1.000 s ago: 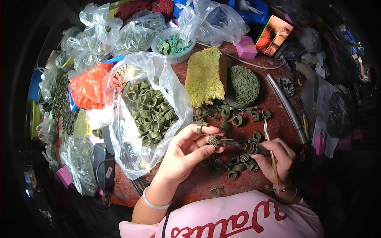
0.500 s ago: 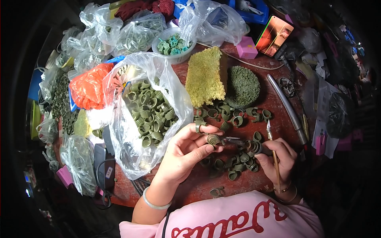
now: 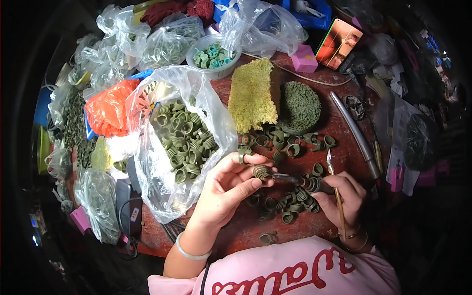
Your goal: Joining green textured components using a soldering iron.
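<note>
My left hand [image 3: 228, 184] pinches a ridged dark-green ring [image 3: 261, 172] between thumb and fingers. Another green ring [image 3: 244, 156] is worn on one of its raised fingers. In my right hand [image 3: 344, 196] is a dark pen-like tool [image 3: 287, 178], its slim tip pointing left and meeting the pinched ring. A craft knife [image 3: 337, 194] with a brown handle and a pale blade also rests in that hand, blade pointing away from me. Loose green rings [image 3: 295, 201] lie under and around the tool, and more rings [image 3: 282, 140] sit farther back.
A clear plastic bag [image 3: 147, 182] full of rings stands open at left. Behind the hands are a yellow spongy block [image 3: 250, 96], a round green pad [image 3: 301, 105], a tub [image 3: 216, 73] of green pieces and a phone [image 3: 339, 43]. A tapered metal rod [image 3: 354, 132] lies at right.
The dark tool's tip has moved left and now meets the pinched ring, which has turned slightly. The craft knife has shifted a little left with my right hand.
</note>
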Motion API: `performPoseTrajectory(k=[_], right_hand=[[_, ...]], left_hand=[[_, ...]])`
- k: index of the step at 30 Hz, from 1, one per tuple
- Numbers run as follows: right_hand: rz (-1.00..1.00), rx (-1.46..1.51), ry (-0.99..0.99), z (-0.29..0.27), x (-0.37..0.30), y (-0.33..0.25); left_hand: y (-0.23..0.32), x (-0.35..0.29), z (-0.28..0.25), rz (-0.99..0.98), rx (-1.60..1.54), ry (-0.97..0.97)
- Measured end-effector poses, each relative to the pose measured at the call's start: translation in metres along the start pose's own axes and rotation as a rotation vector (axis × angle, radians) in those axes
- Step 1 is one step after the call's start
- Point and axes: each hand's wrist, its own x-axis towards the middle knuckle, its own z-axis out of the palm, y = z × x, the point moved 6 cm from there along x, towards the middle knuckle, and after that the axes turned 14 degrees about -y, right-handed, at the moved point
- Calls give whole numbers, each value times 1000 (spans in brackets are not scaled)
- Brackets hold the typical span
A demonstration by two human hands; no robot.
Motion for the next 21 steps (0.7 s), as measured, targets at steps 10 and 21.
performPoseTrajectory(k=[10,21], right_hand=[[-2,-13,16,-1,2,-1],[19,4,31,-6,0,-2]], left_hand=[[1,0,-4,24,13,35],[4,-1,1,11,2,3]])
